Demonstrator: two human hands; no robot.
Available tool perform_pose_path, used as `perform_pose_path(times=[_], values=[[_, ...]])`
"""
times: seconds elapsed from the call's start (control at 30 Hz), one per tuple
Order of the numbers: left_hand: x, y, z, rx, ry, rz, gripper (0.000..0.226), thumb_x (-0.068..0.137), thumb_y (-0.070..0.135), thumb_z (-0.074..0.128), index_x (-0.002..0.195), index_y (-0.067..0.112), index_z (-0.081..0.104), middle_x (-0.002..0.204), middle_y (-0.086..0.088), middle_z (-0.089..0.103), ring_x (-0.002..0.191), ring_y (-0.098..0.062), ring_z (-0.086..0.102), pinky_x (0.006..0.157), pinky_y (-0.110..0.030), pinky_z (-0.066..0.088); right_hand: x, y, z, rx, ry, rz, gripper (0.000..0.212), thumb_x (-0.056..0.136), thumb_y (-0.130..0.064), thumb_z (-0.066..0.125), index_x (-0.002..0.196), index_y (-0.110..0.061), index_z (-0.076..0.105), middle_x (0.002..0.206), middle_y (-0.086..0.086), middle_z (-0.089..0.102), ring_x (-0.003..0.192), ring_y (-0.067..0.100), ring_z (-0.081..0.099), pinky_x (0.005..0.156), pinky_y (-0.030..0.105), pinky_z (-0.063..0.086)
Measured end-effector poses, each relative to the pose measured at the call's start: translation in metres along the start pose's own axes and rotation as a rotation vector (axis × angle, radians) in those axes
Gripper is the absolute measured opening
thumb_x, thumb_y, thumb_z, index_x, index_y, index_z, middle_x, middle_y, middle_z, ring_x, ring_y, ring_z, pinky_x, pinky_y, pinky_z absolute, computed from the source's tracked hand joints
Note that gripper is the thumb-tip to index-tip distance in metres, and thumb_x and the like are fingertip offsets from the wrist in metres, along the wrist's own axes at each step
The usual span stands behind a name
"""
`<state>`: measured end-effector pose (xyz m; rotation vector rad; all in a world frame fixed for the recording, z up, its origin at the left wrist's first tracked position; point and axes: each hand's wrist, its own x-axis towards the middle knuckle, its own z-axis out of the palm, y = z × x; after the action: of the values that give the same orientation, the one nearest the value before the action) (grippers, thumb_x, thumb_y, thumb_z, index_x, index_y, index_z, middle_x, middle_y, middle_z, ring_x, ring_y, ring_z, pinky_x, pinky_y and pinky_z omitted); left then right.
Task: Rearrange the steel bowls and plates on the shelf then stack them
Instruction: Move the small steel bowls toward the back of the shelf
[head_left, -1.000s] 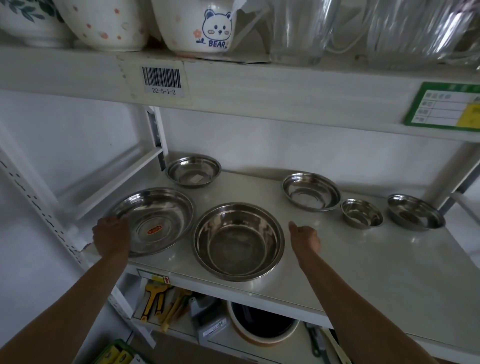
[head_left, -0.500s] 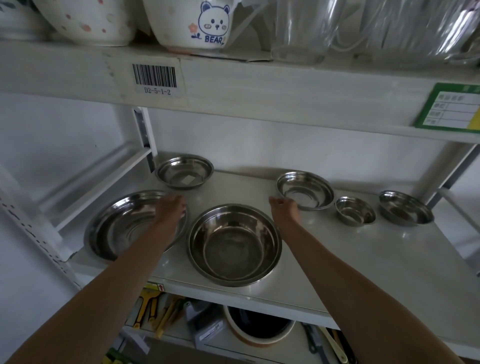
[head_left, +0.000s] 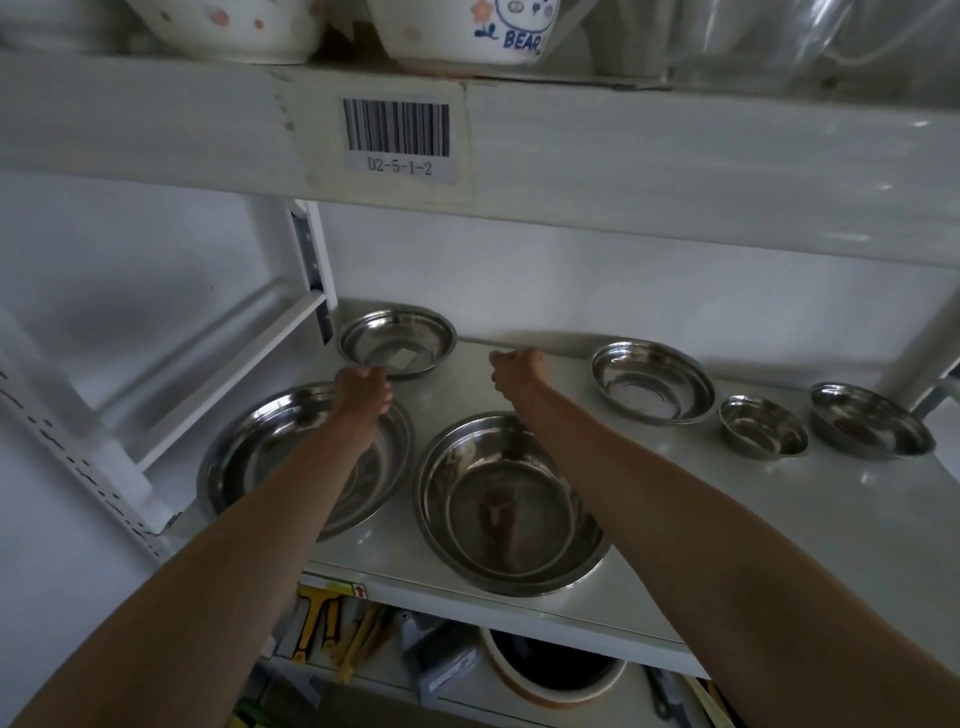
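Note:
Several steel dishes sit on the white shelf. A wide shallow plate lies front left, a large bowl front centre. At the back left stands a medium bowl with a white label inside. Along the right are a medium bowl, a small bowl and another bowl. My left hand has its fingers curled on the front rim of the back-left bowl. My right hand hovers as a loose fist over bare shelf just right of that bowl, holding nothing.
The upper shelf with a barcode label hangs low overhead, carrying ceramic bowls and glassware. A white upright post and side rail flank the back-left bowl. Tools and a round container lie on the shelf below.
Both hands have moved from the front edge toward the back of the shelf. The left went from the wide plate to the back-left bowl's rim; the right came in beside that bowl.

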<state>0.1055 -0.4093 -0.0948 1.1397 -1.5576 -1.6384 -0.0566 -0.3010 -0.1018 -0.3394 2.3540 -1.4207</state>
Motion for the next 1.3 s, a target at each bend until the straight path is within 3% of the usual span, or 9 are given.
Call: perform_pose_path(times=[0.23, 0.37, 0.53, 0.67, 0.77, 0.9, 0.97, 1.13, 1.3], values=[[0.039, 0.004, -0.025, 0.107, 0.021, 0.027, 0.019, 0.082, 0.019, 0.054, 0.065, 0.011, 0.059, 0.067, -0.012, 0.058, 0.056, -0.019, 0.051, 0.064, -0.033, 0.040, 0.021, -0.005, 0.045, 0.004, -0.026, 0.055, 0.027, 0.075, -0.037, 0.057, 0.085, -0.012, 0.059, 0.103, 0.017, 0.074, 0.086, 0.030, 0.071, 0.076, 0.038, 0.056], [0.062, 0.007, -0.028, 0.088, 0.033, 0.017, 0.017, 0.078, 0.017, 0.060, 0.065, 0.006, 0.059, 0.045, 0.001, 0.056, 0.057, -0.019, 0.052, 0.065, -0.030, 0.040, 0.033, -0.007, 0.059, 0.002, -0.026, 0.032, 0.038, 0.079, -0.039, 0.056, 0.096, -0.007, 0.066, 0.104, 0.017, 0.073, 0.096, 0.034, 0.072, 0.083, 0.043, 0.059], [0.079, 0.009, -0.019, 0.033, 0.072, 0.055, 0.023, 0.082, 0.027, 0.068, 0.066, 0.011, 0.062, 0.064, -0.008, 0.062, 0.061, -0.022, 0.059, 0.070, -0.034, 0.051, 0.051, -0.007, 0.077, 0.042, -0.078, 0.051, 0.031, 0.077, -0.042, 0.055, 0.092, -0.015, 0.051, 0.114, 0.020, 0.070, 0.088, 0.029, 0.064, 0.077, 0.035, 0.050], [0.103, 0.005, -0.021, 0.130, 0.106, 0.107, 0.041, 0.072, 0.045, 0.069, 0.067, 0.004, 0.067, 0.070, -0.016, 0.070, 0.068, -0.028, 0.068, 0.079, -0.038, 0.057, 0.069, -0.003, 0.088, -0.019, -0.147, -0.001, 0.030, 0.084, -0.039, 0.050, 0.101, -0.014, 0.051, 0.116, 0.020, 0.067, 0.103, 0.036, 0.066, 0.092, 0.047, 0.054], [0.132, -0.005, -0.026, 0.165, 0.136, 0.094, 0.065, 0.058, 0.055, 0.065, 0.090, -0.001, 0.072, 0.088, -0.019, 0.074, 0.086, -0.030, 0.073, 0.086, -0.043, 0.058, 0.080, -0.005, 0.098, 0.033, -0.134, 0.056, 0.034, 0.084, -0.038, 0.054, 0.105, -0.011, 0.057, 0.114, 0.020, 0.069, 0.083, 0.030, 0.063, 0.064, 0.034, 0.052], [0.128, 0.001, -0.026, 0.171, 0.143, 0.101, 0.029, 0.070, 0.039, 0.069, 0.063, 0.011, 0.068, 0.082, -0.017, 0.075, 0.084, -0.029, 0.073, 0.088, -0.043, 0.057, 0.099, -0.004, 0.109, 0.027, -0.095, 0.048, 0.039, 0.089, -0.035, 0.058, 0.112, -0.003, 0.062, 0.106, 0.019, 0.071, 0.073, 0.026, 0.061, 0.058, 0.030, 0.046], [0.133, -0.002, -0.028, 0.190, 0.162, 0.100, 0.030, 0.075, 0.037, 0.069, 0.060, 0.011, 0.067, 0.079, -0.016, 0.074, 0.084, -0.029, 0.073, 0.087, -0.040, 0.057, 0.106, -0.002, 0.113, 0.032, -0.102, 0.050, 0.039, 0.090, -0.035, 0.058, 0.114, -0.004, 0.059, 0.107, 0.020, 0.069, 0.078, 0.027, 0.063, 0.063, 0.033, 0.049], [0.151, -0.007, -0.035, 0.236, 0.137, 0.085, 0.040, 0.083, 0.035, 0.068, 0.099, -0.002, 0.070, 0.104, -0.021, 0.071, 0.101, -0.035, 0.067, 0.089, -0.039, 0.054, 0.119, -0.002, 0.123, 0.028, -0.101, 0.046, 0.047, 0.086, -0.035, 0.056, 0.121, -0.003, 0.058, 0.113, 0.020, 0.068, 0.093, 0.032, 0.067, 0.080, 0.038, 0.054], [0.158, -0.003, -0.029, 0.387, 0.162, 0.126, 0.050, 0.082, 0.042, 0.066, 0.096, -0.006, 0.069, 0.095, -0.021, 0.070, 0.093, -0.033, 0.067, 0.078, -0.032, 0.047, 0.127, 0.002, 0.122, 0.008, -0.039, 0.039, 0.051, 0.083, -0.034, 0.056, 0.120, 0.001, 0.059, 0.113, 0.021, 0.069, 0.103, 0.036, 0.068, 0.090, 0.043, 0.057]])
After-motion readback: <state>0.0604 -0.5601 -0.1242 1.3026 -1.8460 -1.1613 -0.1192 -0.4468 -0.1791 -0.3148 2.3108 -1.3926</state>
